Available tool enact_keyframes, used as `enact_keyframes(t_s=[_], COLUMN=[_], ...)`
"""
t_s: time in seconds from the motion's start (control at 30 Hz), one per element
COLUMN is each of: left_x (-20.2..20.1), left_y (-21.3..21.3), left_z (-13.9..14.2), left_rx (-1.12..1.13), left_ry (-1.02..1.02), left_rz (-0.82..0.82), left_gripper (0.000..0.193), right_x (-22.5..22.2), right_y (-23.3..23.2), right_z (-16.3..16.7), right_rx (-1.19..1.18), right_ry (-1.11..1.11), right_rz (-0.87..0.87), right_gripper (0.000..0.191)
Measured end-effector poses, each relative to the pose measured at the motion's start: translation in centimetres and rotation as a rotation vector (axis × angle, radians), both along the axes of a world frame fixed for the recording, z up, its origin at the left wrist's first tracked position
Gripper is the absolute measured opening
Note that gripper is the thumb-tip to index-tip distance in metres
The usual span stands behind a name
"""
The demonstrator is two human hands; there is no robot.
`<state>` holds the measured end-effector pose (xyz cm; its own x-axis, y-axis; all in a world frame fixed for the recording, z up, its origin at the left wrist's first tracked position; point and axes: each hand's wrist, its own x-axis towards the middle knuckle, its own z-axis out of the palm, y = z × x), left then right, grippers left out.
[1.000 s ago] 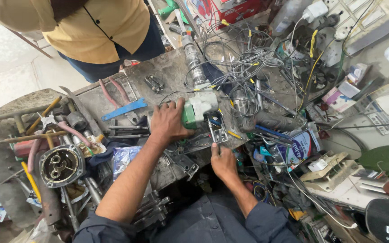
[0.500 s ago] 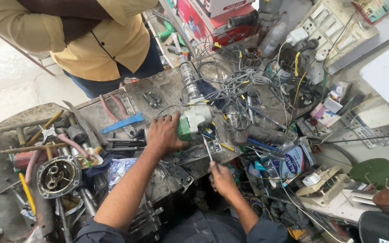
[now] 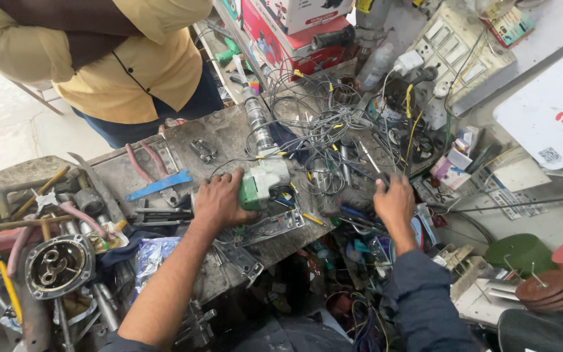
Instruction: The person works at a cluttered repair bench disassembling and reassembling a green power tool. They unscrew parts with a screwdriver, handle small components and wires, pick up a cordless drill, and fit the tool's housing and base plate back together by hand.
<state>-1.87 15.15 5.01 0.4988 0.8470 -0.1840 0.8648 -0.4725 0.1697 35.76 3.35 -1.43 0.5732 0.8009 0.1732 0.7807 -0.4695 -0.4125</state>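
Observation:
My left hand [image 3: 219, 201] grips the green and grey body of a power drill [image 3: 265, 179] lying on the cluttered metal workbench [image 3: 229, 133]. The drill's long chuck and bit [image 3: 255, 117] point away from me. My right hand [image 3: 393, 201] reaches to the right among a tangle of wires [image 3: 324, 114] and small tools, its fingers curled around something dark that I cannot make out. Screwdrivers [image 3: 353, 212] lie between the two hands.
Another person in a yellow shirt [image 3: 131, 65] stands across the bench. Red pliers [image 3: 148, 161], a blue tool [image 3: 161, 186] and a round metal housing [image 3: 57, 266] lie on the left. Switchboards [image 3: 464, 62], red boxes [image 3: 288, 29] and grinding discs [image 3: 555, 283] crowd the right.
My right hand has moved from near the drill, close to my body, out to the right into the wires. The left hand stays on the drill. The view has shifted.

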Motion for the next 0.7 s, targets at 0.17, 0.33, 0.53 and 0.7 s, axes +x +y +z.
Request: enact_keyframes(t_s=[0.17,0.33,0.53,0.7], left_x=[0.2,0.2,0.3,0.3], left_y=[-0.2,-0.2,-0.3,-0.4], left_z=[0.0,-0.3,-0.4,-0.4], left_rx=[0.025,0.030,0.019,0.039], left_ry=[-0.023,-0.020,-0.018,-0.029], left_rz=[0.007,0.016,0.019,0.010], left_gripper=[0.112,0.114,0.113,0.113], right_x=[2.5,-0.8,-10.5,-12.4], right_y=[5.2,3.6,0.8,3.5], right_z=[0.6,1.2,0.7,-1.6], right_rx=[0.014,0.236,-0.069,-0.448], right_ry=[-0.122,-0.121,-0.328,-0.762], right_rz=[0.134,0.183,0.798,0.886], right_gripper=[0.041,0.027,0.022,0.038])
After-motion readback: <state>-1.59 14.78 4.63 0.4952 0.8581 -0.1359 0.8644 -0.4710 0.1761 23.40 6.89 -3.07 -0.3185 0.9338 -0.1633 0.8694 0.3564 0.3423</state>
